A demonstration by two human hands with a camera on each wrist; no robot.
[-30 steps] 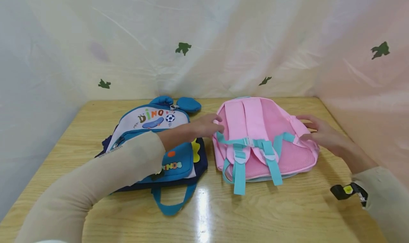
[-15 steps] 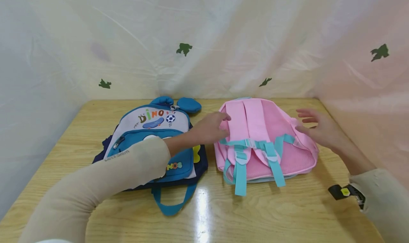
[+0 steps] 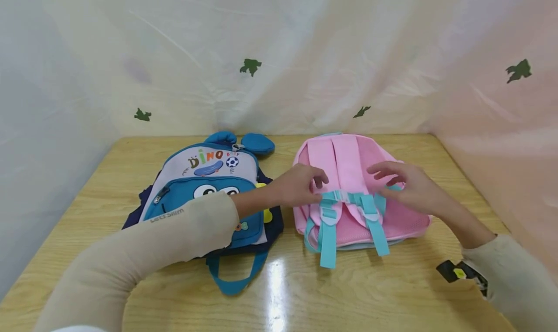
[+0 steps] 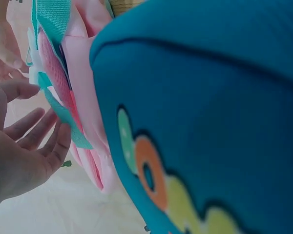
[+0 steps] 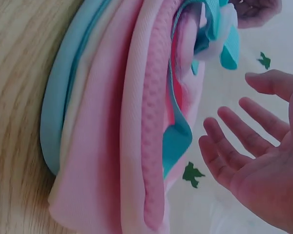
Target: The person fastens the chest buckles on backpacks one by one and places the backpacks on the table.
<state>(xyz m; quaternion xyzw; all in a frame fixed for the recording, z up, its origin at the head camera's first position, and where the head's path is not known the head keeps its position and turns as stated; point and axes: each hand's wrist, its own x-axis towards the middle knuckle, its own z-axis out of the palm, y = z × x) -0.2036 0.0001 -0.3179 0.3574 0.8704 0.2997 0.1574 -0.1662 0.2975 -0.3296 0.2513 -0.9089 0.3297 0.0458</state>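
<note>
A pink backpack point(image 3: 318, 152) lies back side up on the table, its pink shoulder straps point(image 3: 348, 162) and teal webbing straps point(image 3: 375, 230) on top. A teal strap with a pale buckle point(image 3: 341, 196) crosses the shoulder straps. My left hand point(image 3: 298, 184) hovers over the bag's left side near the buckle, fingers loosely bent. In the left wrist view its fingertips are close to a teal strap point(image 4: 63, 114); contact is unclear. My right hand point(image 3: 411, 186) is above the bag's right half. The right wrist view shows its fingers point(image 5: 244, 124) spread and holding nothing.
A blue dinosaur backpack point(image 3: 174, 201) lies front side up on the left, partly under my left forearm. Its carry loop point(image 3: 231, 287) points toward me. The wooden table point(image 3: 348, 298) ends at a pale curtain point(image 3: 296, 55) with green leaf shapes.
My right hand has left the pink backpack's right edge and moved left over it. My left hand has left the bag's left edge and moved right toward the buckle.
</note>
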